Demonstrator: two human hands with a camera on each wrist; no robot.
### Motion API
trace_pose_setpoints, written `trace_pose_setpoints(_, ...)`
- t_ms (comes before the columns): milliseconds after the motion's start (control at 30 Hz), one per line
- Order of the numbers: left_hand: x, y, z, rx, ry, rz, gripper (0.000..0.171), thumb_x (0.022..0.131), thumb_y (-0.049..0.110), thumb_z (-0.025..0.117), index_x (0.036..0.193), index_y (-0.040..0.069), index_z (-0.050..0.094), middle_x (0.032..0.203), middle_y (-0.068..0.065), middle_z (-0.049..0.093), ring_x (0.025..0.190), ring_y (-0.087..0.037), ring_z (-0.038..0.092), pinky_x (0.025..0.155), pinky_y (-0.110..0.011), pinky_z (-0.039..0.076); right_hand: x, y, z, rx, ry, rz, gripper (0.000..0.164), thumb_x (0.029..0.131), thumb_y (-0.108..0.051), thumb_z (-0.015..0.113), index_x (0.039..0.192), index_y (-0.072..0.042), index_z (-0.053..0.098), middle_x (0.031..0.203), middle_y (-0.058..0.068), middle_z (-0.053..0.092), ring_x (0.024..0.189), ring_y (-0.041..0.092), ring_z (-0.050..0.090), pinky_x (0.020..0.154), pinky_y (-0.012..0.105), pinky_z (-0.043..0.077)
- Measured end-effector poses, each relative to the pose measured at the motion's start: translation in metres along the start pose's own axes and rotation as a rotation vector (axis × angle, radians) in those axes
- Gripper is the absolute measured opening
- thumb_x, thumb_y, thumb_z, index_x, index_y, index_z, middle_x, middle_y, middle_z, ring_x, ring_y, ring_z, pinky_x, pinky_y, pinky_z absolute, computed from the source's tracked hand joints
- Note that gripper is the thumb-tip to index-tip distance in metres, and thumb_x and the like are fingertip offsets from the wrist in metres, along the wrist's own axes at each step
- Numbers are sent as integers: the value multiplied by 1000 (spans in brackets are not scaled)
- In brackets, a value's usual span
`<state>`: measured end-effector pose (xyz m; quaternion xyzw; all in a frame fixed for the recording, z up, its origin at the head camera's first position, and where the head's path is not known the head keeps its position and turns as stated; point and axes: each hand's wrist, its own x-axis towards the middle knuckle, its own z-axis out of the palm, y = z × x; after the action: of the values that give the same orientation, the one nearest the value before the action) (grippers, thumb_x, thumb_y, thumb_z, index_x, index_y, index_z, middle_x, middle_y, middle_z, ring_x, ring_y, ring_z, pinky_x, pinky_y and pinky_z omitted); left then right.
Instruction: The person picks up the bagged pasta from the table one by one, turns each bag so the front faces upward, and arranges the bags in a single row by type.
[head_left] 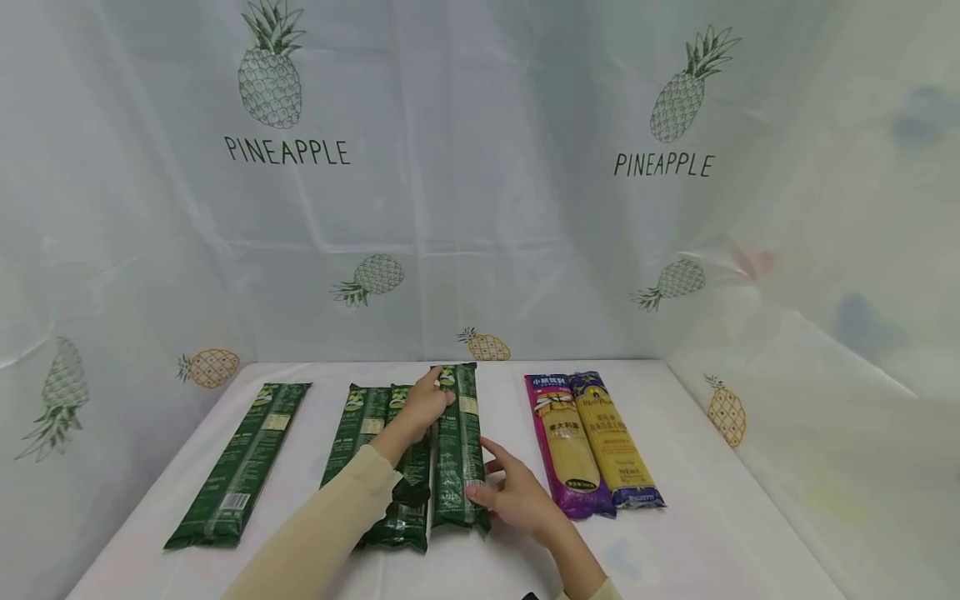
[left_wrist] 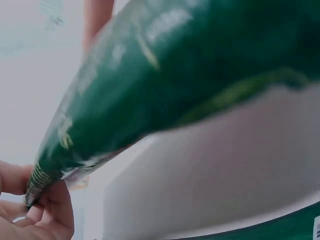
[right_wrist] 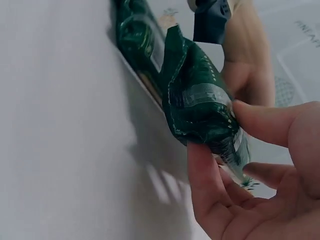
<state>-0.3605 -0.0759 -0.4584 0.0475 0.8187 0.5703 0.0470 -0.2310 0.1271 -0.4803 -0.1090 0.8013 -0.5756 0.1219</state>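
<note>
Pinching a green packet (head_left: 459, 454), left hand (head_left: 426, 405) and right hand (head_left: 517, 493) hold it raised, clear only in wrist views.

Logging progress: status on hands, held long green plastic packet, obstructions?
Left hand holds packet, far end; right hand pinches near end. Similar packets close at left; nothing visibly blocking.

Soft diffuse light, left-wrist blur on green packet (left_wrist: 160, 65), right-wrist shadows on white tabletop (right_wrist: 65, 125)
</note>
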Motion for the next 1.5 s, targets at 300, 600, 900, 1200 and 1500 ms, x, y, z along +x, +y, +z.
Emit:
trace_pose_setpoints(300, -18, 26, -6, -82, 14, 26, 71, 109, 9, 57, 171, 17, 25, 144, -26, 48, 101, -30, 52, 84, -47, 44, -18, -10, 3, 414, -84, 100, 91, 108, -26, 62, 173, -21, -3, 158, 29, 34, 125, 30, 60, 93, 50, 58)
trace_pose_setpoints(600, -26, 30, 4, 35, 16, 68, 69, 111, 13, 54, 172, 16, 20, 135, -20, 52, 78, -25, 54, 84, -46, 45, -15, -1, 14, 496, -45, 40, 96, 105, -6, 61, 172, -15, -6, 153, 26, 50, 122, 28, 67, 96, 43, 60)
trace_pose_setpoints(900, -21, 27, 13, 235, 80, 185, 70, 111, 20, 58, 171, 12, 24, 161, -28, 44, 124, -43, 63, 98, -57, 50, -12, 9, 13, 379, 42, -13, 96, 102, -6, 67, 173, -15, 2, 145, 23, 56, 118, 25, 67, 98, 39, 57)
trace_pose_setpoints(1200, -24, 21, 12, 392, 163, 246, 83, 105, 47, 66, 171, 17, 26, 144, -31, 47, 113, -46, 59, 89, -61, 50, -7, 9, 14, 418, 49, -50, 96, 102, -2, 66, 174, -20, 6, 143, 25, 53, 115, 26, 68, 95, 36, 59)
trace_pose_setpoints(1500, -23, 24, 15, 346, 161, 261, 89, 99, 49, 74, 169, 15, 30, 138, -30, 57, 116, -46, 61, 93, -64, 52, -9, 7, 13, 442, 39, -77, 94, 102, 0, 66, 174, -24, 9, 154, 28, 44, 120, 29, 67, 96, 38, 60)
